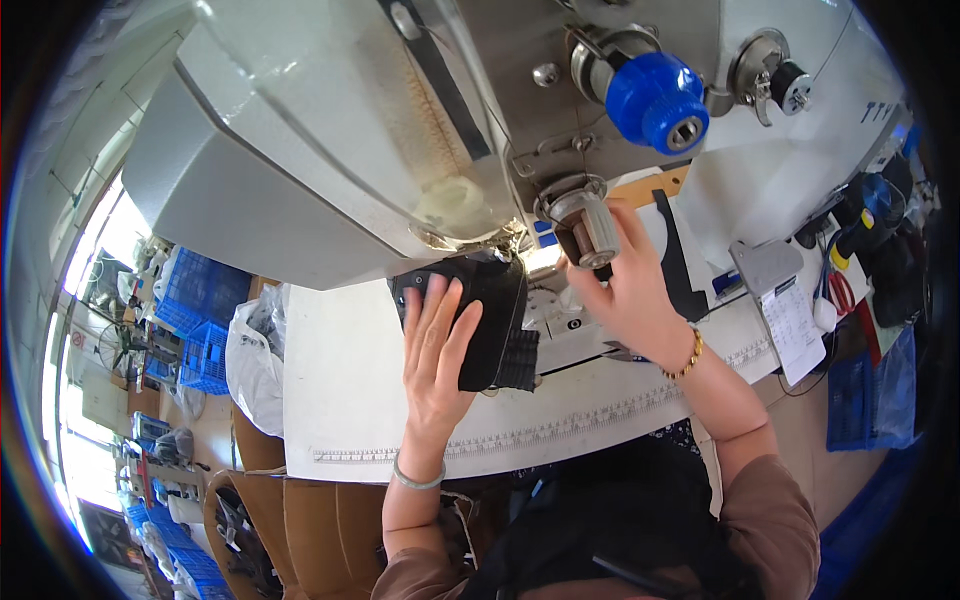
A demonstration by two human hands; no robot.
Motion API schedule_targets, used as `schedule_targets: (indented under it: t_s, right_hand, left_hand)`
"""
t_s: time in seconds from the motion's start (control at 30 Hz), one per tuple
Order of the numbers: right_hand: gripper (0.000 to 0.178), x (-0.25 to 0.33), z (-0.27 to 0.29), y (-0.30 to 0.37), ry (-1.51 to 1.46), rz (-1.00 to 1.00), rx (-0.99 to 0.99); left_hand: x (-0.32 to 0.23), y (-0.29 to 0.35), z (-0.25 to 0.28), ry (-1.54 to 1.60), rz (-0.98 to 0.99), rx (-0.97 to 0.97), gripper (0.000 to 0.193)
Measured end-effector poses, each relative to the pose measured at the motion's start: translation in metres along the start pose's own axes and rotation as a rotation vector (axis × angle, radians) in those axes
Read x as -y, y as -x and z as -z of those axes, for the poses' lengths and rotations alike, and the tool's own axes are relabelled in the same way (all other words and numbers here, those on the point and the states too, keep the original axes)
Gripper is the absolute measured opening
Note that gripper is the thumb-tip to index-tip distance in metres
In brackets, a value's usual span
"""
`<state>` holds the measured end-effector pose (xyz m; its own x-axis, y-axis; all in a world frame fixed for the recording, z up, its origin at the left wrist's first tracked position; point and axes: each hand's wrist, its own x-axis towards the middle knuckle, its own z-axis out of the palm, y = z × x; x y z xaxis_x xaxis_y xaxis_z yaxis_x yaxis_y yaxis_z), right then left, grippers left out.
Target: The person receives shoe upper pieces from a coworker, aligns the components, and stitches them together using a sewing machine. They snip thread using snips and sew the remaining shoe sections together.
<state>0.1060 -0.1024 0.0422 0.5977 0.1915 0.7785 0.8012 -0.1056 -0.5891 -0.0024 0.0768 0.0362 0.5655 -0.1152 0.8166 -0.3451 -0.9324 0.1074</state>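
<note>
Left hand [437, 345] lay flat, fingers spread, pressing the black shoe piece [487, 320] against the white table [340, 400] under the sewing machine head [330, 150]. Right hand [625, 290] was closed about the machine's ribbed metal knob [590, 228]. The needle area was hidden behind the piece. Judged risk: with left fingertips close to the stitching point, a knob turn could shift the piece or catch a finger.

sewing workshop: industrial sewing machine [330, 130], crates [205, 300]
</note>
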Motion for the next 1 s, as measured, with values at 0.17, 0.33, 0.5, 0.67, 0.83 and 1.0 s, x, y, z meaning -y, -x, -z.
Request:
schedule_targets:
  t_s: [0.17,0.33,0.5,0.67,0.83,1.0]
  right_hand:
    - [0.020,0.032,0.002,0.028,-0.418,-0.500,0.491]
    - [0.013,0.034,-0.019,0.046,-0.839,-0.678,0.455]
    - [0.013,0.038,-0.021,0.047,-0.973,-0.751,0.376]
    - [0.020,0.032,-0.024,0.040,-0.964,-0.825,0.368]
    - [0.022,0.034,-0.027,0.039,-0.946,-0.733,0.285]
    - [0.022,0.030,-0.033,0.042,-0.973,-0.663,0.313]
  left_hand:
    - [0.001,0.000,0.000,0.087,-0.027,0.063,0.038]
    - [-0.004,-0.001,0.000,0.131,-0.069,0.102,0.045]
    - [-0.001,0.001,0.000,0.077,-0.106,0.112,0.039]
    - [-0.003,-0.004,0.004,0.046,-0.109,0.129,0.042]
    - [0.004,-0.006,-0.001,0.085,-0.190,0.101,0.052]
    - [0.011,-0.007,-0.005,0.166,-0.189,0.068,0.047]
